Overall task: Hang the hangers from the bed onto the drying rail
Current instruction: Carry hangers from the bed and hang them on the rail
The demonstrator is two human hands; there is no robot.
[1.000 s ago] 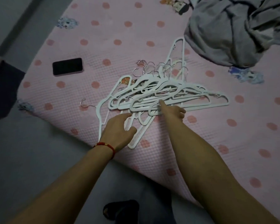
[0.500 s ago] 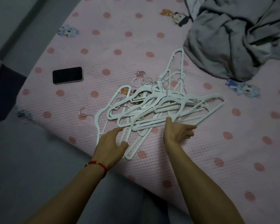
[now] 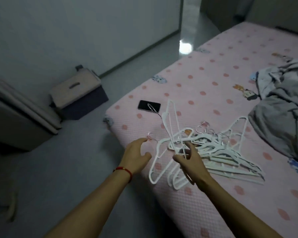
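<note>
My right hand [image 3: 190, 159] has its grip closed on one white hanger [image 3: 170, 124], raised above the hanger pile [image 3: 218, 152] on the bed [image 3: 213, 79]. My left hand [image 3: 136, 156], fingers spread wide, hovers just left of the pile, holding nothing.

Both forearms reach forward from the lower edge of the view, bare to the wrists. The left hand [image 3: 136, 156] is held palm down with fingers loosely spread and slightly curled, the thumb angled toward the right, gripping nothing. A thin red cord circles the left wrist. The right hand [image 3: 190, 161] is turned with its back toward the camera, fingers and thumb pinched together around the thin white bars of a hanger [image 3: 169, 124] that stands up from its grip.
</note>
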